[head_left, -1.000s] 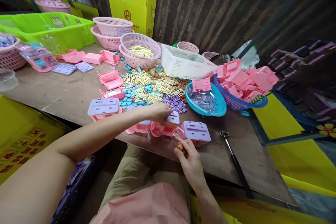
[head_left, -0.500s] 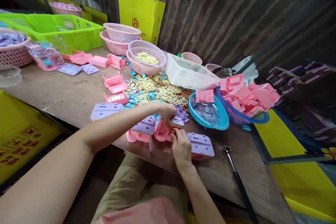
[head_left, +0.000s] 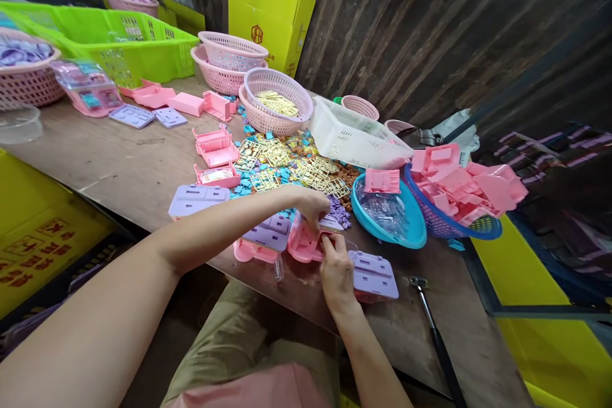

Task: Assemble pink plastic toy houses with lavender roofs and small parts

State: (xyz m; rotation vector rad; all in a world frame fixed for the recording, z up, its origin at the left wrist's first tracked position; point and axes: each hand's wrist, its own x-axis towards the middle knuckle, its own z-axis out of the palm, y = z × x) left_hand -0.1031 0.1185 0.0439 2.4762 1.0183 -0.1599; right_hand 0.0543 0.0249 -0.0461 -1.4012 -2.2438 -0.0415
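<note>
A pink plastic toy part [head_left: 302, 243] lies at the table's near edge between my hands. My left hand [head_left: 313, 207] reaches over it from behind, closed, with its fingers bent down on the part's upper right side. My right hand [head_left: 337, 264] is closed at the part's right side, its fingertips pinched against it; whatever they hold is hidden. Left of the part stands a pink toy case with a lilac lid [head_left: 270, 233], a clear plastic piece hanging at its front. Another lilac-lidded case [head_left: 375, 275] is right of my right hand. A further lilac lid [head_left: 196, 199] is left of my forearm.
A hammer [head_left: 433, 322] lies at right. Behind my hands spread yellow frames [head_left: 315, 169], blue bits and purple pieces [head_left: 338, 211]. A blue bowl [head_left: 418, 233] holds clear parts, a purple basket [head_left: 430, 223] pink parts. A white basket [head_left: 329, 134] and green crate [head_left: 167, 54] stand farther back.
The camera view has shifted slightly, so the table things appear a little farther right. Both hands stay at the pink toy part, with the right fingers slightly more bent.
</note>
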